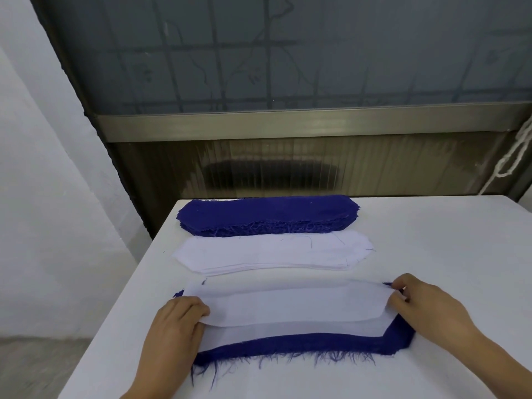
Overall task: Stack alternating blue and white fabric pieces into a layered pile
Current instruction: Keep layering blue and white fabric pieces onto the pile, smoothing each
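Near the table's (431,254) front edge, left hand (175,326) and right hand (426,309) pinch opposite ends of a white piece (288,306) over the layered pile (302,345), where squaring its edges evenly before release looks wise.

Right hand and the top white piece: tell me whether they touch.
Touching. The head view shows the right hand pinching the top white piece at its right end.

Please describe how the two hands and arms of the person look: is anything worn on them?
The left hand and the right hand are bare: no gloves, rings, watch or bracelet show. Both forearms are bare as far as the picture edge, with no sleeve in view. The nails look short and unpainted.
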The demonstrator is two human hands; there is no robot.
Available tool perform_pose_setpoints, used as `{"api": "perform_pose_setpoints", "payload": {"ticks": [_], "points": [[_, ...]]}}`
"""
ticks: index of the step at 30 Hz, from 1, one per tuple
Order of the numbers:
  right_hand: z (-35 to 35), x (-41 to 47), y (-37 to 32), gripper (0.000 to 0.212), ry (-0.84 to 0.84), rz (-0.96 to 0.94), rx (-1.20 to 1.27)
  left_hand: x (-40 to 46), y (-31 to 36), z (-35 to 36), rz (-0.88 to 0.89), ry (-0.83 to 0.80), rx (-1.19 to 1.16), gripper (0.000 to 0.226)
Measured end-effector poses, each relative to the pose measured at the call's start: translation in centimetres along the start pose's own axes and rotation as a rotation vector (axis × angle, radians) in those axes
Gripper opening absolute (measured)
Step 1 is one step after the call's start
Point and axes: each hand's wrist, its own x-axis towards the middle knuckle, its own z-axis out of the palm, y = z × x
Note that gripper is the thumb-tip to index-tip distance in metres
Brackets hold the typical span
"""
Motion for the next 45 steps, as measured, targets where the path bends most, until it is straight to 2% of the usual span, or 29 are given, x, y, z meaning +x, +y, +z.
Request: {"api": "perform_pose_setpoints", "payload": {"ticks": [4, 8, 10, 14, 16, 19, 21, 22, 25, 32, 36, 40, 45], "points": [[-0.1, 0.3, -0.6, 0.012, -0.032, -0.022, 0.050, -0.1, 0.1, 0.1, -0.009, 0.004, -0.012, 0.032], [0.2, -0.5, -0.7, 0.024, 0.149, -0.055, 0.403, -0.1, 0.2, 0.0, -0.026, -0.003, -0.016, 0.033], [0.5, -0.8, -0.4, 0.030, 0.202, -0.064, 0.448, -0.2, 0.1, -0.1, -0.026, -0.006, -0.018, 0.033], [1.0, -0.9, 0.7, 0.037, 0.210, 0.010, 0.371, -0.2, 0.1, -0.2, -0.031, -0.035, -0.001, 0.033], [1.0, -1.2, 0.9, 0.041, 0.279, -0.016, 0.323, -0.1, 0.2, -0.2, -0.031, -0.053, 0.007, 0.034], [1.0, -2.1, 0.1, 0.035, 0.367, -0.338, 0.237, 0.0, 0.3, -0.3, -0.037, -0.063, 0.014, 0.034], [1.4, -2.5, -0.6, 0.025, 0.291, -0.577, 0.111, 0.0, 0.3, -0.3, -0.049, -0.071, 0.020, 0.035], [1.6, -2.6, -0.7, 0.021, 0.224, -0.611, 0.085, 0.0, 0.3, -0.3, -0.051, -0.072, 0.022, 0.035], [2.0, -2.2, -0.4, 0.019, 0.107, -0.564, 0.130, 0.1, 0.6, -0.3, -0.046, -0.079, 0.027, 0.034], [2.3, -1.4, -0.1, 0.031, 0.106, -0.570, 0.183, 0.0, 0.9, -0.5, -0.069, -0.105, 0.049, 0.022], [2.1, -1.2, 0.1, 0.023, 0.160, -0.559, 0.191, 0.4, 1.1, -0.7, -0.018, -0.087, 0.073, 0.026], [1.5, -1.7, 0.3, 0.018, 0.277, -0.642, 0.097, 0.3, 1.4, -0.9, 0.017, -0.043, 0.067, 0.026], [1.6, -2.1, 1.1, 0.019, 0.241, -0.704, -0.018, -0.2, 1.5, -0.9, -0.036, -0.126, 0.036, 0.024]]}}
